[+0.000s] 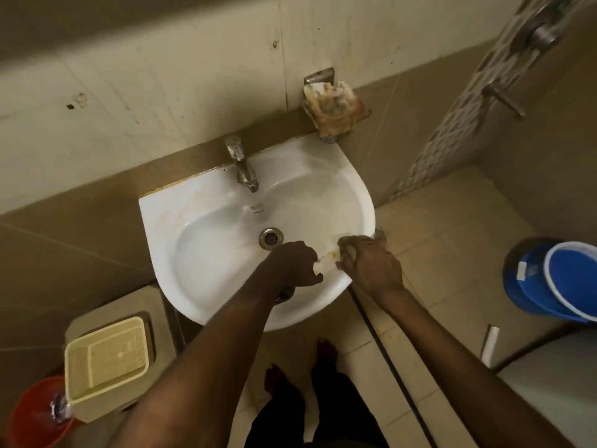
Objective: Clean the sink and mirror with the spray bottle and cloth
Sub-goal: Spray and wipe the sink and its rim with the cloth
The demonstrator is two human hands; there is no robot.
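White sink (206,221), tap (247,176), both hands (298,263) over basin, right hand (371,266) gripping cloth (347,245)

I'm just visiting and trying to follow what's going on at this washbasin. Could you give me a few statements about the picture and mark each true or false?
1. Both hands are over the white sink. True.
2. Water is pouring from the tap. False: no stream shows.
3. The right hand grips a dark wad, seemingly a cloth, at the basin's right rim. True.
4. The blue bucket stands inside the sink. False: it stands on the floor, to the right.
5. The left hand lies flat and open. False: its fingers curl round something, mostly hidden.
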